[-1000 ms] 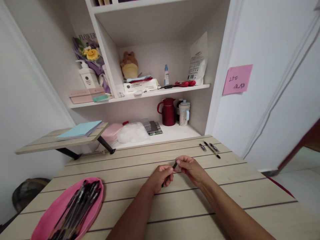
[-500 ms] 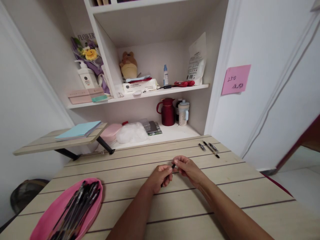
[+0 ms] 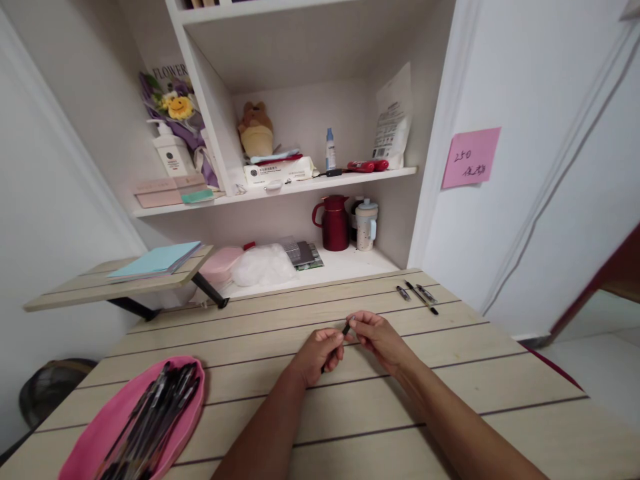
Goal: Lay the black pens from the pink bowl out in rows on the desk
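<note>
While both hands are meeting over the tabletop, you are gripping one dark pen-like piece

As your left hand [image 3: 320,353] is curling around the dark pen-like piece [image 3: 346,329], its fingers are closing over the middle, with a dark end showing below them. Your right hand [image 3: 376,335] is pinching near the upper end between thumb and forefinger. You seem to be at a two-handed handling step; whether you are turning, joining or parting anything, the view is not telling. The next move is probably calling for a firm left hold, with the right fingertips working in line with the piece.

Your own fingers are standing most in the way, hiding its middle. To the left of your left forearm, the pink tray [image 3: 86,437] is holding a bundle of pens [image 3: 157,410]. Beyond your right hand, a black pen [image 3: 421,298] is lying on the tabletop [image 3: 500,373] between two short clear pieces [image 3: 403,293]. At the back left, the raised stand [image 3: 75,293] is carrying blue paper [image 3: 155,260], well apart from your hands.
</note>
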A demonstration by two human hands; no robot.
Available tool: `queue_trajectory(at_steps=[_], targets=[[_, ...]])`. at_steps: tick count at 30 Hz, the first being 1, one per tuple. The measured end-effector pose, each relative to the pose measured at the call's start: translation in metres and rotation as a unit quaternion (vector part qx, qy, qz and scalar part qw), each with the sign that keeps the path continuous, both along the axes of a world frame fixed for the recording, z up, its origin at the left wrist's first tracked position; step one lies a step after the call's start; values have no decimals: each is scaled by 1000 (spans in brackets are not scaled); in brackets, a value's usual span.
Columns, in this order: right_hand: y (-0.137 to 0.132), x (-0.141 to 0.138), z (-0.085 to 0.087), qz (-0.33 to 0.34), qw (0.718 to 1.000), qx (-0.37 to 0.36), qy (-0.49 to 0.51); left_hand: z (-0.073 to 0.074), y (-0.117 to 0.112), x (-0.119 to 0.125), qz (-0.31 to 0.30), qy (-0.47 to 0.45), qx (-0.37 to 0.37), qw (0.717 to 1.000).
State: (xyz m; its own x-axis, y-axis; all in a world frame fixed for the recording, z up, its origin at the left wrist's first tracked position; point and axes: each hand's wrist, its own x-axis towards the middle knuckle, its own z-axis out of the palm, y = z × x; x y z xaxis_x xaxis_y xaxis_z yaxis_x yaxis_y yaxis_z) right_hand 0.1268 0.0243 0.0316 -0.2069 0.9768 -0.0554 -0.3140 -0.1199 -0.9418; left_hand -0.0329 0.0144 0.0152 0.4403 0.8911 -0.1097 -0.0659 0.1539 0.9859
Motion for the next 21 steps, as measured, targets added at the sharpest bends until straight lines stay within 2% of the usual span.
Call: queue_trajectory(at_steps=[4,9,15,21], targets=[[1,-2,-2,-17,1000,-2,-10,-1,0,0,-7,9,8,1000],[-1,0,2,5,1000,-5,21,0,0,0,0,7,4,1000],[0,-2,-2,-24,1000,-5,5,0,0,1,-2,14,6,1000],[2,0,-2,-1,999,-10,36,-1,0,1,3,12,8,1000]])
